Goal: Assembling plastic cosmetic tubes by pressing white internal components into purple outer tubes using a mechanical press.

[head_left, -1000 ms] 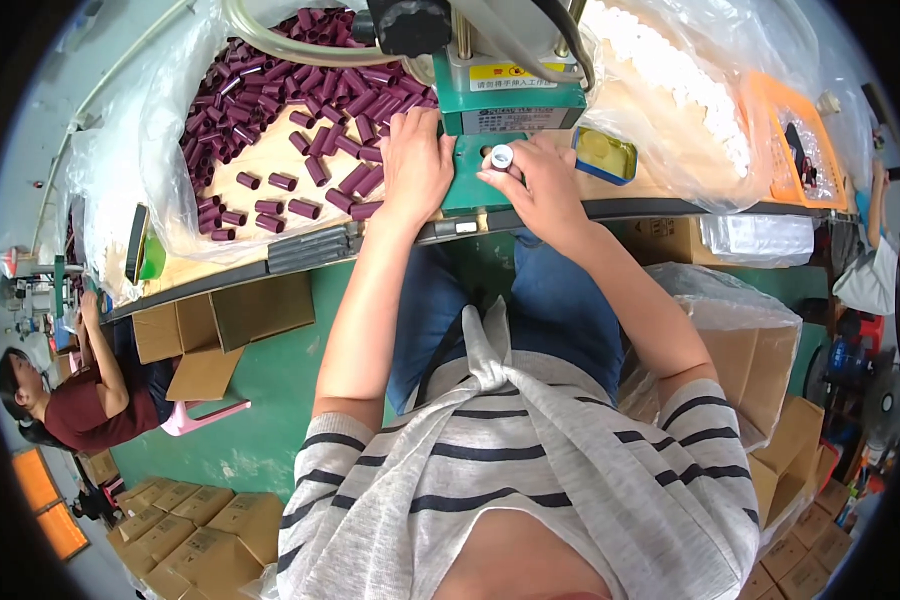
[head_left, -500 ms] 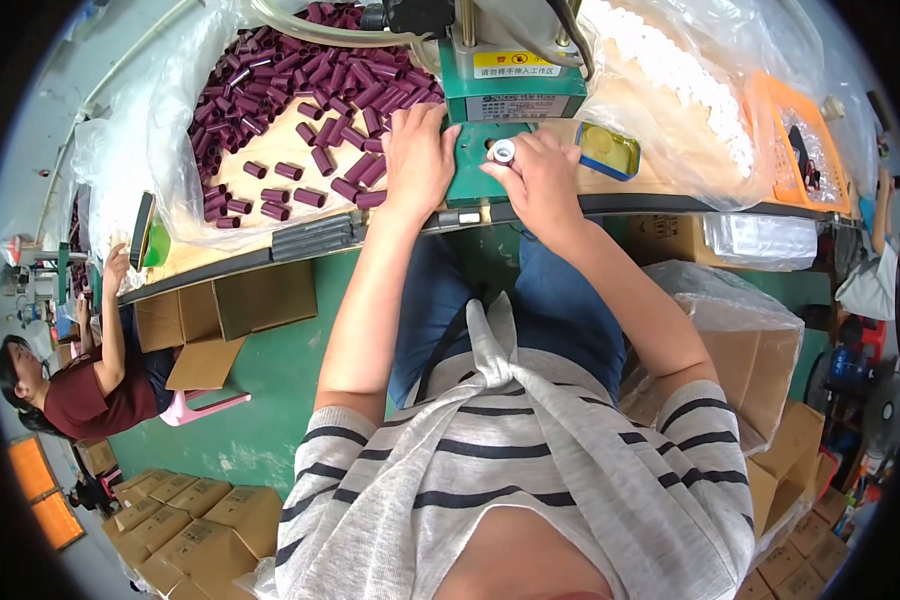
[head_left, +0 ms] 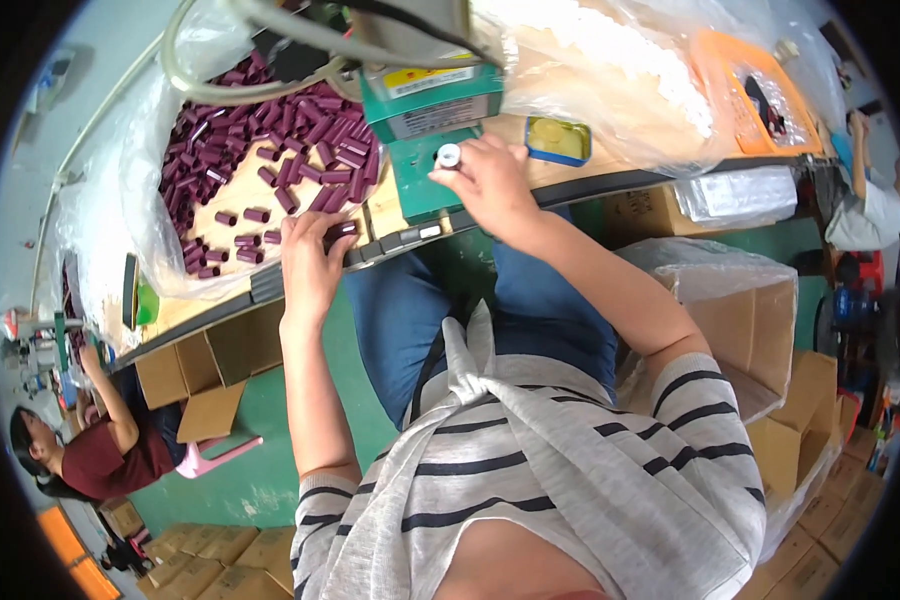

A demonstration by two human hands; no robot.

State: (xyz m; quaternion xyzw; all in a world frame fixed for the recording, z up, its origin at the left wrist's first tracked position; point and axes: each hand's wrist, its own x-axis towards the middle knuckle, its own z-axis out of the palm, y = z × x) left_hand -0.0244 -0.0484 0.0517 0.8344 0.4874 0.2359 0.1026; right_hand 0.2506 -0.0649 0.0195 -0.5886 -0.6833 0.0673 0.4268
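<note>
My left hand [head_left: 311, 262] is at the table's front edge, its thumb and fingers closed about a dark purple tube [head_left: 342, 231]. More purple tubes [head_left: 315, 130] lie in a heap just beyond it, some loose on the wood. My right hand [head_left: 492, 185] is over the green base plate [head_left: 420, 170] of a bench press. Between its thumb and fingers sits a small round piece with a white ring-shaped end [head_left: 449, 156]; the rest of that piece is hidden by the fingers. The green press head [head_left: 432, 100] stands just behind the right hand.
Right of the press lies a blue-rimmed tin [head_left: 558, 140] with yellowish contents. Farther right are a pile of white pieces [head_left: 660, 80] on plastic sheeting and an orange basket [head_left: 735, 100]. Open cartons [head_left: 735, 330] stand below the table. A co-worker [head_left: 120, 450] sits at the left.
My left hand has moved from beside the press plate leftward and nearer to the table edge, onto a purple tube. My right hand keeps its hold by the press. The whole view has shifted.
</note>
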